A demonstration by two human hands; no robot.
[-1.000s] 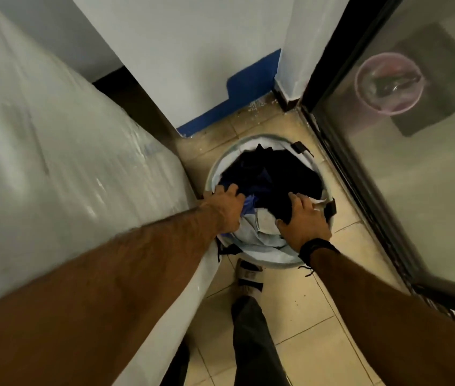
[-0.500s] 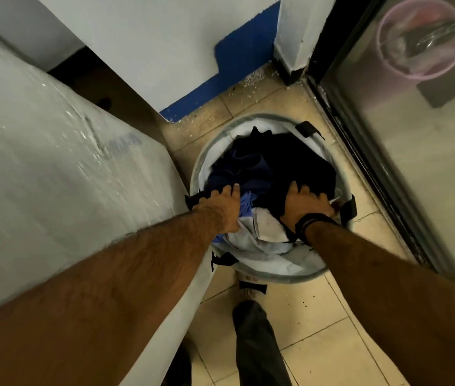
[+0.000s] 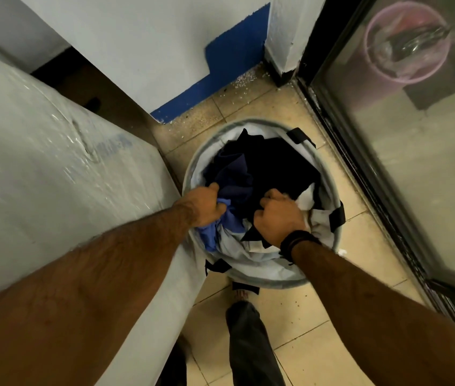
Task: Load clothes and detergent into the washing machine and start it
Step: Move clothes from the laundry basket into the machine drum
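Arms: bare to the frame edge, hairy, no sleeves showing
Right wrist: black wristband (image 3: 296,240), stacked strands
Leg: dark grey trouser leg (image 3: 251,344)
Foot: sandal (image 3: 244,291) with dark strap

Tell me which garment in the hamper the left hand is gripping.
The left hand grips the light blue garment at the hamper's near-left edge; the right hand clutches the black one.

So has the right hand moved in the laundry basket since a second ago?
Yes. The right hand was flat near the basket's near rim; it has closed into a grip on the dark clothes, shifting slightly toward the far rim of the laundry basket.
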